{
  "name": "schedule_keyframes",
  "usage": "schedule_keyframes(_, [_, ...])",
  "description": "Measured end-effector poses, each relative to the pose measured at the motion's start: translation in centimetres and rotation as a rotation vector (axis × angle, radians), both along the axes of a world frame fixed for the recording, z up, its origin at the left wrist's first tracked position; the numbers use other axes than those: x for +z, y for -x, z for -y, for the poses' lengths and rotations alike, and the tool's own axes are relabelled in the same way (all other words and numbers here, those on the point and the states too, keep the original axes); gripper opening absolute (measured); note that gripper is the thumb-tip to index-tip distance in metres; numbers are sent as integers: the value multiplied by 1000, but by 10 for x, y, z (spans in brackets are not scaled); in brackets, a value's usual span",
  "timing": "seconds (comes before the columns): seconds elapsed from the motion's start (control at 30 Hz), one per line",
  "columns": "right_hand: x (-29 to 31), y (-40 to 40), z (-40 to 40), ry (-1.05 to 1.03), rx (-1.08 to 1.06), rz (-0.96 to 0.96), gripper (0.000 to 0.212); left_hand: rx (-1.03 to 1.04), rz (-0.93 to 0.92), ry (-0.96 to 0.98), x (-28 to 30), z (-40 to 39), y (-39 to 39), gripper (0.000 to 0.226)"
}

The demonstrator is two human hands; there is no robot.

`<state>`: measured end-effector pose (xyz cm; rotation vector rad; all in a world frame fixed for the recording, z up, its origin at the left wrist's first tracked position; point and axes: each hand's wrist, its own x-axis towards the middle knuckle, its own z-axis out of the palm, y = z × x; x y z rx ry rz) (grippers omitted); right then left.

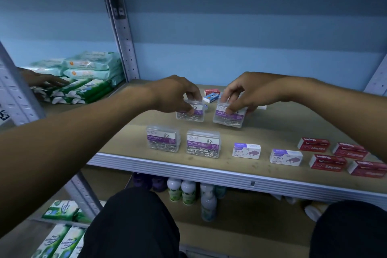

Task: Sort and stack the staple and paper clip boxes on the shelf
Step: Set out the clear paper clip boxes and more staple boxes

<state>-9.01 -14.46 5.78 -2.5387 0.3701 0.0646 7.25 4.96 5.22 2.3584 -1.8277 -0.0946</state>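
Note:
On the tan shelf (261,132), my left hand (178,94) grips a clear paper clip box (189,114) from above. Beside it, my right hand (245,94) grips a second clear paper clip box (228,118), which is tilted. Two more paper clip boxes (163,141) (203,146) stand near the front edge. Right of them lie two white staple boxes (246,150) (285,157) and several red staple boxes (327,162). Behind my hands sit a red box (211,91) and a blue and white box (211,97), partly hidden.
Another person's hand (44,81) rests on green and white wipe packs (83,81) in the left bay, past the grey upright (123,33). Bottles (182,191) stand on the shelf below. My dark-clad knees (134,224) fill the bottom.

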Motion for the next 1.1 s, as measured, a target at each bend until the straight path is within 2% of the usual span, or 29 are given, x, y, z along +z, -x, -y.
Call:
schedule_keyframes(0.3, [-8, -27, -34, -76, 40, -14, 25, 43, 36, -113, -1, -33, -19, 34])
schedule_keyframes(0.47, [-12, -35, -44, -103, 59, -13, 29, 35, 92, -99, -7, -35, -25, 36])
schedule_keyframes(0.77, [-15, -39, -49, -107, 75, -50, 27, 45, 15, -114, -16, -36, -31, 34])
schedule_keyframes(0.9, [-10, -38, -40, -141, 37, -21, 18, 50, 12, -109, -14, -36, -34, 36])
schedule_keyframes(1.03, [2, -36, -21, -92, -31, 41, 18, 106, -9, -86, -7, -34, -36, 45])
schedule_keyframes(1.1, [8, -34, -12, 20, -41, 41, 18, 132, -5, -67, -4, -29, -36, 50])
